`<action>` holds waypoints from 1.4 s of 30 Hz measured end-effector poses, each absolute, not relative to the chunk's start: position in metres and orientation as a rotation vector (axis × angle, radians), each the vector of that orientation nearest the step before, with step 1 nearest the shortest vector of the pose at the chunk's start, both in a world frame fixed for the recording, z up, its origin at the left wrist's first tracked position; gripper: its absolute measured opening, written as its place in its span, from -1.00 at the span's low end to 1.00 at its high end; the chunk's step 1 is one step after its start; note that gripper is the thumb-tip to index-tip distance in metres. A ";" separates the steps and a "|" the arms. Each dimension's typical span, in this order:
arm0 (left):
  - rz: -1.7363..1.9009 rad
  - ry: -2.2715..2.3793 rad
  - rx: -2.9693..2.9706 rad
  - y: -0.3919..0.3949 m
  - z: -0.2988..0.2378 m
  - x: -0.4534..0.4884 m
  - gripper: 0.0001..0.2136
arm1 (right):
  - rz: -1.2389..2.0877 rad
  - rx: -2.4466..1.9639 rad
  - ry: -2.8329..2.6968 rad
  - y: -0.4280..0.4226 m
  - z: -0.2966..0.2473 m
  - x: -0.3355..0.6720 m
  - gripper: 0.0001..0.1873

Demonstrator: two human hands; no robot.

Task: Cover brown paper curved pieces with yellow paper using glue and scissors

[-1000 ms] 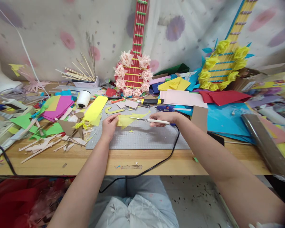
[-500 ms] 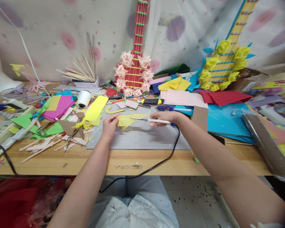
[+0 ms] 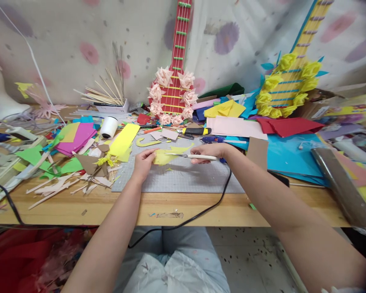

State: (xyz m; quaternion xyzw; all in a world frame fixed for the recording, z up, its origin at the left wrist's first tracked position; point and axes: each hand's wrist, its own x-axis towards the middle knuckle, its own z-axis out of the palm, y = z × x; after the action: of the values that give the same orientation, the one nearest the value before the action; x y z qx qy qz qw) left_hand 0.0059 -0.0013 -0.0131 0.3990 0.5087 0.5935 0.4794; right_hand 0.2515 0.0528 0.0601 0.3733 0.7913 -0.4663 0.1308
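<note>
My left hand (image 3: 144,162) pinches the left end of a piece of yellow paper (image 3: 161,158) above the grey cutting mat (image 3: 189,179). A pair of scissors with white handles (image 3: 201,157) is gripped in my right hand (image 3: 208,152), blades pointing left across the paper. A strip of the yellow paper sticks out beyond the blades toward the right. Behind my hands on the mat lies a hooked yellow paper cutting (image 3: 146,142). A blue glue gun (image 3: 213,140) rests just behind my right hand, its black cord running down over the table edge.
Paper scraps and a yellow sheet (image 3: 124,138) cover the left side. A red paper guitar with pink flowers (image 3: 176,93) and a yellow one (image 3: 286,85) stand at the back. A box of sticks (image 3: 112,106), a yellow-black cutter (image 3: 197,131) and blue sheets (image 3: 293,154) surround the mat.
The scissor blades have shifted slightly left over the yellow paper. The paper's lower pointed corner, visible before, no longer hangs below the blades. Both hands stay in nearly the same place.
</note>
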 end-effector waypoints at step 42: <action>1.401 1.204 0.912 0.000 -0.014 0.005 -0.67 | -1.400 1.118 2.270 0.047 0.063 0.246 -0.47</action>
State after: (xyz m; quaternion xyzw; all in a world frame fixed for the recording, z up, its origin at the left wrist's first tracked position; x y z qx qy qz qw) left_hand 0.0050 -0.0002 -0.0136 0.3793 0.5012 0.5829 0.5148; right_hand 0.2456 0.0473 0.0633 0.3836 0.7788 -0.4804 0.1244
